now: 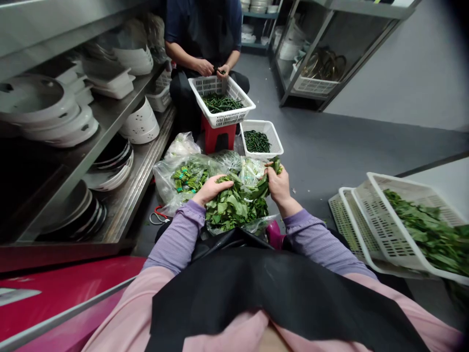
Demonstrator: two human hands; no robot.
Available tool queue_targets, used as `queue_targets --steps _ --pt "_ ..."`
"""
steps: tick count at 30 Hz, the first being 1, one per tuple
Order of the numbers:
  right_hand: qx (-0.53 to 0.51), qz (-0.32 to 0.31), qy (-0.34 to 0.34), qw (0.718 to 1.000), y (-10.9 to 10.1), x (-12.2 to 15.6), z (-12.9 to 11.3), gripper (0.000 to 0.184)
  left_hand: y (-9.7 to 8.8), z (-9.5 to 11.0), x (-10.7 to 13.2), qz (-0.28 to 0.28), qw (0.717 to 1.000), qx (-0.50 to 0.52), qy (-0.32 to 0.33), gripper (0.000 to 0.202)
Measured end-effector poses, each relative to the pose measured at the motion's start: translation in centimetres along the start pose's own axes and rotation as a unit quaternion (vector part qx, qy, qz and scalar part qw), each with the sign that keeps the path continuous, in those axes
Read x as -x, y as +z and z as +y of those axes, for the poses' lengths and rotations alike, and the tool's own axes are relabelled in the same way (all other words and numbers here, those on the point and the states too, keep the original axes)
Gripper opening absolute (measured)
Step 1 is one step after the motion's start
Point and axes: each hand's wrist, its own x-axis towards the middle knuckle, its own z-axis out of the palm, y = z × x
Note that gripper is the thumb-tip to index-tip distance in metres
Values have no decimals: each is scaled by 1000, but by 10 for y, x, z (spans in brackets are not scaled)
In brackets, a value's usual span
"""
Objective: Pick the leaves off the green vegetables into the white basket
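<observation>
On the floor of a cramped kitchen storeroom, seen from above over a black apron and pink lap: a heap of leafy greens [234,205], resting on clear plastic just in front of the knees. Left hand [211,188] laid palm down on the near left of the heap, fingers curled loosely into the leaves, apparently pressing or gathering rather than gripping tight. Right hand [279,185] closed around a bunch of stems [273,168] at the heap's far right edge, thumb and fingers pinched. Just left of the heap, a plastic bag of banded bundles [186,178], unopened as far as could be told, with red-handled scissors [158,215] lying beside it on the floor. Well to the right, a white basket of picked leaves [421,225], stacked aslant on another basket and roughly half full (so a fair share of sorting seemed done, judged from that fill alone). Straight ahead, a small white basket of dark green stalks [258,141] on the floor, and beyond it a larger basket [222,100] propped on a red stool [218,137], tended by a seated co-worker's hands [212,67]. Along the left, steel shelves [120,146] stacked with white dishes. Plenty left, judging by the heap and the banded bundles waiting.
</observation>
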Motion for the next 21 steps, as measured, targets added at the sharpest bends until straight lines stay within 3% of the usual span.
queue_targets --steps 2,5,11,13,17,21 --pt "72 -72 -43 994 7 8 -6 28 3 -2 -1 -3 1000 -24 20 56" --pt "142 -188 -37 971 26 27 -10 39 6 -3 -1 -47 998 -17 34 53" --pt "29 -248 -2 968 38 35 -4 38 6 -3 7 -89 994 54 27 58" --pt "63 -234 -24 970 36 34 -2 36 7 -2 9 -92 994 51 22 57" --pt "168 -143 -73 973 37 38 1 28 9 -1 9 -79 996 32 28 56" --pt "127 -126 -67 982 40 43 4 26 11 -3 7 -50 997 58 21 52"
